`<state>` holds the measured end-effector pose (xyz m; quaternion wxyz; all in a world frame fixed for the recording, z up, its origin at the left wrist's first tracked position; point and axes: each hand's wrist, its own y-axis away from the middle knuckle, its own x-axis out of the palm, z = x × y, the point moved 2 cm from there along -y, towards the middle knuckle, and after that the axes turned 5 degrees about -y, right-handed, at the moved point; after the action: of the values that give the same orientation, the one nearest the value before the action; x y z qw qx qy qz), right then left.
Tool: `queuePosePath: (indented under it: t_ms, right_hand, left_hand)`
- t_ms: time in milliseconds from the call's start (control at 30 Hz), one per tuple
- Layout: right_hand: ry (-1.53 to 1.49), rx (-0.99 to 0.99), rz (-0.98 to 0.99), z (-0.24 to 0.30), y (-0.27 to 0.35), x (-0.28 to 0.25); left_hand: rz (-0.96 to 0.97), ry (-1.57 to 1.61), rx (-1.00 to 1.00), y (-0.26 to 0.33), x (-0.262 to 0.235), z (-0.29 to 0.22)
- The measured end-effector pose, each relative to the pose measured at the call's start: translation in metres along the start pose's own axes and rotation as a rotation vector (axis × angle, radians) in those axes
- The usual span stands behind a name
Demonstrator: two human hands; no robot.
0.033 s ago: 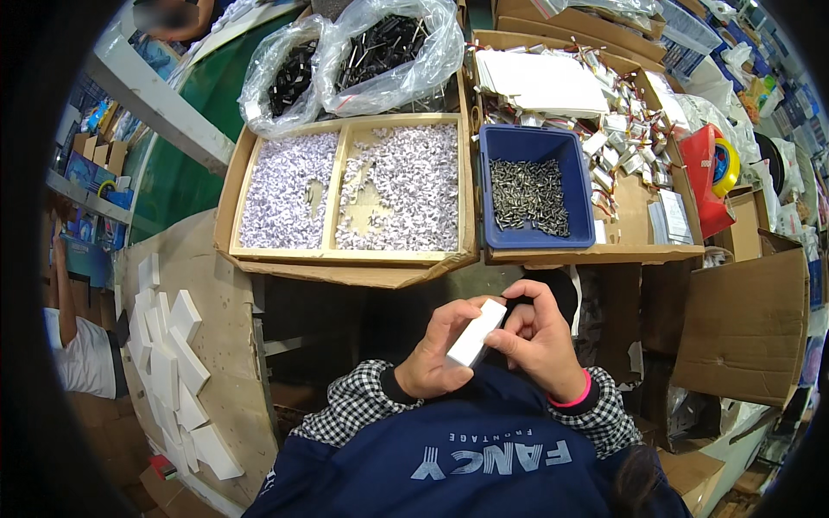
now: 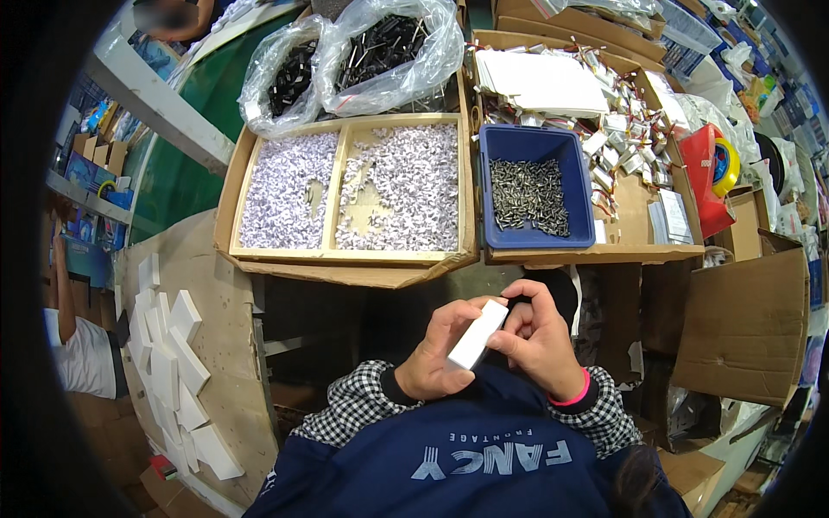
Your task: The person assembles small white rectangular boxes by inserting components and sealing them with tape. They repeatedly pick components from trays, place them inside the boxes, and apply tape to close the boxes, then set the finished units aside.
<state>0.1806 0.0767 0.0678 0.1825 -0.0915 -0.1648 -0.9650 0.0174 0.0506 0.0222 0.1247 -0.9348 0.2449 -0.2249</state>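
Note:
A small white rectangular box point(image 2: 477, 335) is held slantwise in front of my chest, its long narrow side facing up. My left hand point(image 2: 429, 350) is closed round it, with fingers along its far left side and the thumb under the near end. At the right side of the box, my right hand point(image 2: 540, 341) presses its thumb against the edge. The right index finger is bent over toward the box's far end. What the other right fingertips touch is hidden behind the box.
Ahead, a divided wooden tray point(image 2: 397, 255) holds many small white pieces. Beside it stands a blue bin point(image 2: 540, 242) of small metal parts, within a carton point(image 2: 639, 252) of wired white parts. Plastic bags point(image 2: 440, 60) hold black pieces. White boxes point(image 2: 166, 375) lie on the left table.

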Motion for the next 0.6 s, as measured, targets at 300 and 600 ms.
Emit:
queuePosePath:
  t_ms: [300, 600]
  right_hand:
    - [0.584, -0.954, -0.057, 0.007, -0.001, 0.001]
    - [0.694, -0.828, 0.439, 0.034, -0.021, -0.007]
  left_hand:
    - [-0.03, 0.121, -0.099, 0.002, 0.008, 0.002]
    - [-0.009, 0.129, -0.305, 0.015, 0.004, -0.001]
